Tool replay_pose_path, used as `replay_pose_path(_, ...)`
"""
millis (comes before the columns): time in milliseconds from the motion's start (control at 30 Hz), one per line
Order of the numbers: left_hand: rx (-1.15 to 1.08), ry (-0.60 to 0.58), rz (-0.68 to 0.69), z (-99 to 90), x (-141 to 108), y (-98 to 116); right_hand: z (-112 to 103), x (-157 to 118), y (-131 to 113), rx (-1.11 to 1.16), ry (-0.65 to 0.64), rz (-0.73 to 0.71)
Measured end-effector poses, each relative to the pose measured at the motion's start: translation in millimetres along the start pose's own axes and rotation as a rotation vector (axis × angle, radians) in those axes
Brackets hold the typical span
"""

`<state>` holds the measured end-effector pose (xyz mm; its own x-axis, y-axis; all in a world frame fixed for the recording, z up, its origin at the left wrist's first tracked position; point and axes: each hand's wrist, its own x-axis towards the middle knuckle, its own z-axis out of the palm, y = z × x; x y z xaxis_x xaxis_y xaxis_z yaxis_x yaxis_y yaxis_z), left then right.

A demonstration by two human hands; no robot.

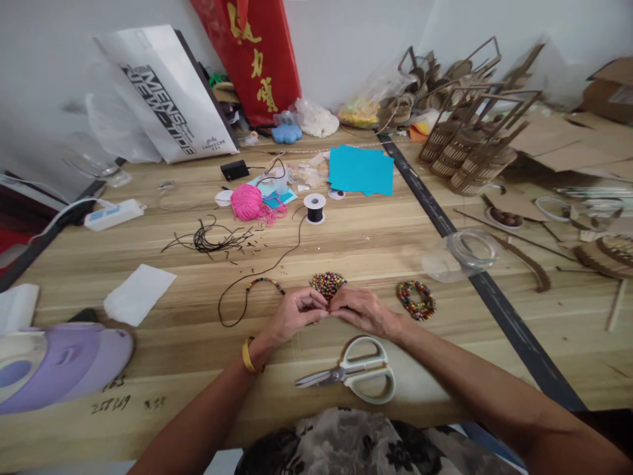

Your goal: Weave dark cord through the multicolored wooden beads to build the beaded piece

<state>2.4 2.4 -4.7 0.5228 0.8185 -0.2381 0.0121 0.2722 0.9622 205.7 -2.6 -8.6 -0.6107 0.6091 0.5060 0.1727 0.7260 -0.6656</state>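
My left hand (295, 315) and my right hand (363, 310) meet fingertip to fingertip, just in front of a pile of multicoloured beads (327, 284). Both are pinched closed; a small reddish bead seems to show between them. A black cord (270, 269) loops from a spool (315, 210) to a strung row of beads (266, 280) that runs toward my left hand. Coiled bead strings (416, 300) lie right of my right hand. White-handled scissors (368, 371) rest below both hands, blades pointing left.
Cut black cords (210, 237), pink yarn (246, 202) and blue sheets (361, 170) lie farther back. A purple device (79, 363) and white paper (139, 294) are at left. A clear plastic roll (472, 249) and brown basket-like items (469, 145) stand at right.
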Motion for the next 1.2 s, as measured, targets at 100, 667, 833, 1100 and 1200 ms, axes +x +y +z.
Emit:
replay_pose_path(100,0.007,-0.001,0.029,-0.4,0,0,0,0,-1,-0.038,0.013,-0.022)
replay_pose_path(667,0.000,-0.051,0.062,-6.7,-4,8,1,-5,1,-0.226,0.071,-0.099)
replay_pose_path(833,0.014,-0.088,0.022,-2.3,-6,5,1,-6,0,-0.244,0.071,-0.111)
replay_pose_path(1100,0.117,-0.013,0.057,-2.2,-6,10,1,-6,1,-0.211,0.062,-0.081)
replay_pose_path(1200,0.061,0.044,0.062,-6.9,-5,10,-1,-4,1,-0.210,0.094,-0.048)
